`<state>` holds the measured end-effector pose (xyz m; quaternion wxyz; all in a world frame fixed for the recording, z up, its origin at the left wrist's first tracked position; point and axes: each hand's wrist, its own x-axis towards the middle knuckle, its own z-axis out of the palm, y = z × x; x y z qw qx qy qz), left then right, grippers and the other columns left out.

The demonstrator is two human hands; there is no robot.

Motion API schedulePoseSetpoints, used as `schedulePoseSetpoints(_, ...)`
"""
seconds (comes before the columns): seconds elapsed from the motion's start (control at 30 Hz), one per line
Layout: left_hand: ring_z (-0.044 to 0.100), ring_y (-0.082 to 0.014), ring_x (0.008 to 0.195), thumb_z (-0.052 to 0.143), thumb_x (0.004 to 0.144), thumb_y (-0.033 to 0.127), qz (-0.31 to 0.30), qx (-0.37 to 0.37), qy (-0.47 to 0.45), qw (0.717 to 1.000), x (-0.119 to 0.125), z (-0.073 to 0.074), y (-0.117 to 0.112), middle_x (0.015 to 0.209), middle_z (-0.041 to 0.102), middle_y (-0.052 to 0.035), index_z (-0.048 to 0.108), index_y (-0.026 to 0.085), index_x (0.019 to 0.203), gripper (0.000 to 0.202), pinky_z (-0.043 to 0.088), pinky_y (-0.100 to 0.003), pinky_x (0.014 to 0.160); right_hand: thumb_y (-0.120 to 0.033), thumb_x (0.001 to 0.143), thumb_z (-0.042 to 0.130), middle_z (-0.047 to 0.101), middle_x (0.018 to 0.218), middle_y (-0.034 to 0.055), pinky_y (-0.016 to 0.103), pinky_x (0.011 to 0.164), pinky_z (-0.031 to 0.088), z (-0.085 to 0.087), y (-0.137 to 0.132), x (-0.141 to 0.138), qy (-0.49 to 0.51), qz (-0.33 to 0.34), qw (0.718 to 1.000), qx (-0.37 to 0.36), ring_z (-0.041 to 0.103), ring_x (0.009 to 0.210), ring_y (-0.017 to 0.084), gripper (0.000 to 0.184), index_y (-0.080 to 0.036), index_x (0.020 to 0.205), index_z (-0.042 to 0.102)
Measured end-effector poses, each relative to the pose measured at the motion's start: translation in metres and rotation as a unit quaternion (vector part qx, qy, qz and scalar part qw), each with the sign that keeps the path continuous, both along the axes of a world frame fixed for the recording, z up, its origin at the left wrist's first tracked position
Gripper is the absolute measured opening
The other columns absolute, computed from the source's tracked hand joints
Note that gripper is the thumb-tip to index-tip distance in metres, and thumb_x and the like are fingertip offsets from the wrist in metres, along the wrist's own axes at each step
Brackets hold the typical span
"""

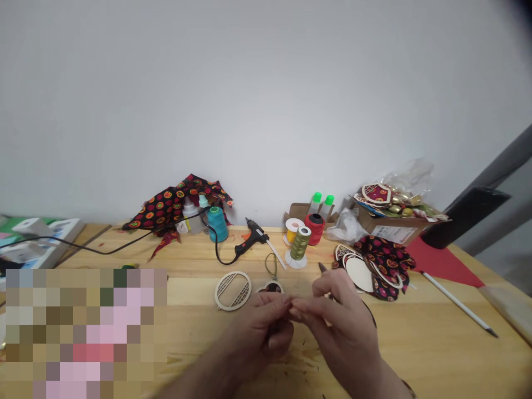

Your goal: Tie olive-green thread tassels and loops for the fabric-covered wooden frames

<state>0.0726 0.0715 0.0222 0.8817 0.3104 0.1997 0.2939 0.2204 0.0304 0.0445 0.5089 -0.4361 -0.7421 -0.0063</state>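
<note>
My left hand (261,327) and my right hand (336,316) meet fingertip to fingertip low in the middle of the wooden table (415,343). Both pinch something tiny between them that I cannot make out. Just behind my fingers lies a small round ornament (272,287) with an olive cord loop (272,265). A round cut-out wooden disc (233,289) lies to its left. A black hot glue gun (251,238) rests further back, its cable running left.
Thread spools stand behind: teal (217,223), olive (300,244), red (315,228), yellow (293,230). Patterned fabric (174,205) is heaped at the wall. Fabric-covered discs (374,263), a cardboard box (394,227), red paper (440,260) and a white stick (457,303) lie right.
</note>
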Motion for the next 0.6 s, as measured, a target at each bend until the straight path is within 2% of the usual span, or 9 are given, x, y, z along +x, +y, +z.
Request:
schedulePoseSetpoints(0.03, 0.024, 0.0001, 0.031, 0.069, 0.077, 0.031, 0.012, -0.017, 0.01, 1.0, 0.0, 0.0, 0.001, 0.039, 0.041, 0.0075, 0.072, 0.009, 0.075, 0.022, 0.013, -0.014, 0.033, -0.004, 0.079, 0.061, 0.048, 0.074, 0.001, 0.028, 0.062, 0.036, -0.004, -0.003, 0.0, -0.018, -0.001, 1.0, 0.011, 0.043, 0.072, 0.015, 0.016, -0.019, 0.081, 0.066)
schedulePoseSetpoints(0.1, 0.026, 0.0021, 0.034, 0.074, 0.073, 0.025, 0.023, -0.038, 0.033, 0.998, 0.0, 0.002, 0.003, 0.049, 0.052, 0.0037, 0.072, 0.008, 0.081, 0.019, 0.013, -0.012, 0.035, -0.002, 0.078, 0.06, 0.051, 0.075, 0.0017, 0.03, 0.063, 0.035, -0.012, -0.008, 0.0, -0.047, -0.001, 0.999, 0.023, 0.043, 0.073, 0.016, 0.018, -0.02, 0.081, 0.065)
schedulePoseSetpoints(0.2, 0.027, 0.0039, 0.035, 0.078, 0.068, 0.02, 0.05, -0.051, 0.063, 0.995, 0.001, 0.007, 0.004, 0.063, 0.064, -0.0031, 0.07, 0.007, 0.073, 0.015, 0.013, -0.012, 0.035, -0.004, 0.079, 0.058, 0.049, 0.071, 0.0012, 0.029, 0.061, 0.036, -0.024, -0.016, 0.001, -0.071, 0.0, 0.997, 0.017, 0.042, 0.072, 0.016, 0.018, -0.021, 0.079, 0.064)
schedulePoseSetpoints(0.33, 0.032, 0.0024, 0.035, 0.079, 0.065, 0.022, 0.085, -0.057, 0.105, 0.989, 0.002, 0.014, 0.0, 0.061, 0.062, -0.0013, 0.069, 0.008, 0.072, 0.019, 0.012, -0.012, 0.034, -0.009, 0.079, 0.058, 0.045, 0.067, 0.0005, 0.027, 0.06, 0.039, -0.04, -0.026, 0.004, -0.084, 0.02, 0.996, 0.011, 0.043, 0.069, 0.016, 0.014, -0.022, 0.074, 0.062)
schedulePoseSetpoints(0.43, 0.04, -0.0011, 0.038, 0.079, 0.062, 0.028, 0.113, -0.055, 0.149, 0.981, 0.0, 0.017, -0.009, 0.059, 0.062, -0.0016, 0.069, 0.007, 0.074, 0.026, 0.016, -0.013, 0.034, -0.012, 0.079, 0.064, 0.047, 0.066, 0.0002, 0.026, 0.059, 0.039, -0.049, -0.033, 0.004, -0.103, 0.053, 0.993, 0.01, 0.044, 0.069, 0.016, 0.012, -0.021, 0.073, 0.06)
schedulePoseSetpoints(0.5, 0.043, -0.0027, 0.039, 0.079, 0.062, 0.029, 0.124, -0.051, 0.168, 0.977, -0.002, 0.016, -0.016, 0.059, 0.062, -0.0018, 0.069, 0.008, 0.074, 0.027, 0.019, -0.014, 0.034, -0.016, 0.08, 0.066, 0.048, 0.067, 0.0003, 0.026, 0.059, 0.04, -0.055, -0.039, 0.003, -0.092, 0.084, 0.992, 0.003, 0.045, 0.069, 0.016, 0.01, -0.021, 0.074, 0.06)
schedulePoseSetpoints(0.6, 0.043, -0.0026, 0.039, 0.079, 0.061, 0.03, 0.14, -0.051, 0.183, 0.972, -0.006, 0.01, -0.027, 0.058, 0.061, -0.0003, 0.069, 0.008, 0.074, 0.027, 0.021, -0.014, 0.035, -0.026, 0.089, 0.058, 0.051, 0.067, 0.0002, 0.025, 0.06, 0.041, -0.066, -0.048, 0.002, -0.074, 0.142, 0.986, -0.036, 0.047, 0.071, 0.016, 0.013, -0.022, 0.077, 0.061)
